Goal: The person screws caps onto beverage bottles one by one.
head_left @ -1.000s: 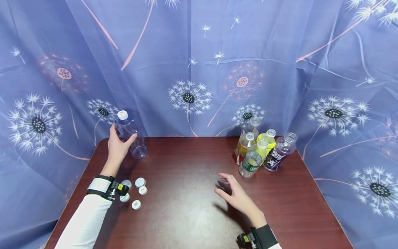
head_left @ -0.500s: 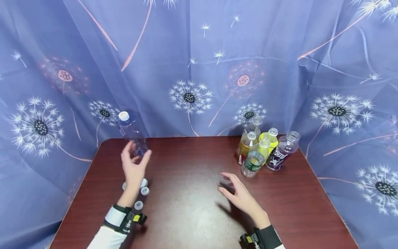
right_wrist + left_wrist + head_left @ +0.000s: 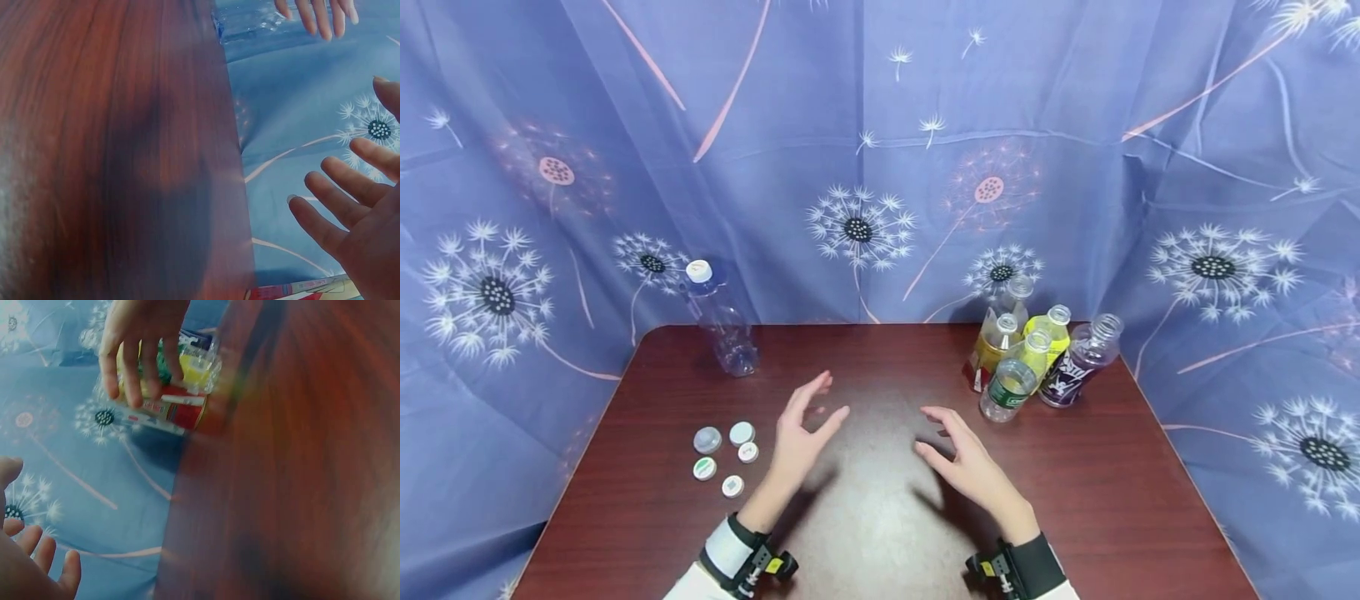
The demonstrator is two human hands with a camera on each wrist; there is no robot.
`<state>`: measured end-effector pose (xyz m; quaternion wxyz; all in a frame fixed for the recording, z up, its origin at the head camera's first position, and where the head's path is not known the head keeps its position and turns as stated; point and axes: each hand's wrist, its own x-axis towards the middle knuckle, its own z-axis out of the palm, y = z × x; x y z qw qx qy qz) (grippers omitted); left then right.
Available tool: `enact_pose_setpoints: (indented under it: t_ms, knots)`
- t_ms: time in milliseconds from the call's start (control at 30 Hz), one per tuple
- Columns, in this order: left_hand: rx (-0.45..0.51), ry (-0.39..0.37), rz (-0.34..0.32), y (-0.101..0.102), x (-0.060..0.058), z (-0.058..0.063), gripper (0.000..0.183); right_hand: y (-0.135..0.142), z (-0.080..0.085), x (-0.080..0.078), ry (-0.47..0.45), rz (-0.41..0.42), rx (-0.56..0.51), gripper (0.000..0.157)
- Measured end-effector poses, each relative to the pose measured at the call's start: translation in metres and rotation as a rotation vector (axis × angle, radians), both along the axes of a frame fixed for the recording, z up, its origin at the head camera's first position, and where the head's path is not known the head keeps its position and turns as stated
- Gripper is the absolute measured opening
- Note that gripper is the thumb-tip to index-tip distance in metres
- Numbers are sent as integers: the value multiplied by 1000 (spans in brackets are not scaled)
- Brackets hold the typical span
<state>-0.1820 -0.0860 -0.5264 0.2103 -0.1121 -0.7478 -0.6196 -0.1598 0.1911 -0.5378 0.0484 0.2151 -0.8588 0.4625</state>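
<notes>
My left hand (image 3: pixel 801 433) hovers over the middle of the table, fingers relaxed and holding nothing. Facing it, a short way to the right, my right hand (image 3: pixel 968 467) is likewise relaxed and holds nothing. In the left wrist view, the left hand (image 3: pixel 31 556) shows spread fingers; in the right wrist view, the right hand (image 3: pixel 356 212) does too. At the back left stands a clear plastic bottle (image 3: pixel 724 321) with a white cap (image 3: pixel 698 271). Several loose bottle caps (image 3: pixel 703 468) lie on the table left of my left hand.
Several uncapped bottles cluster at the back right: a green-labelled bottle (image 3: pixel 1007 392), a yellow-labelled bottle (image 3: pixel 1051 329), a dark purple-labelled bottle (image 3: pixel 1078 362) and a red-and-yellow-labelled bottle (image 3: pixel 988 354). A blue dandelion-print curtain (image 3: pixel 775 167) hangs behind the reddish-brown table (image 3: pixel 1112 517).
My left hand has let go of the capped bottle and moved right and toward me to mid-table. The bottle stays standing at the back left. My right hand has hardly moved.
</notes>
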Motion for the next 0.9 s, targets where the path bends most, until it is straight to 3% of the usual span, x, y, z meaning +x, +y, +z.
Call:
enact_pose_setpoints:
  t_ms: [300, 467, 633, 767, 900]
  knots:
    - [-108, -126, -270, 16, 19, -19, 53, -1, 2, 3, -10, -3, -12, 48]
    - [-116, -143, -280, 18, 22, -21, 56, 0, 1, 4, 16, -10, -14, 47]
    - [-104, -136, -281, 18, 22, -20, 55, 8, 3, 3, 160, -62, -17, 45]
    - [-93, -121, -277, 17, 22, -19, 54, 25, 13, 0, 321, -170, -90, 42]
    - [-84, -120, -268, 15, 22, -19, 53, 46, 28, -5, 462, -351, -197, 36]
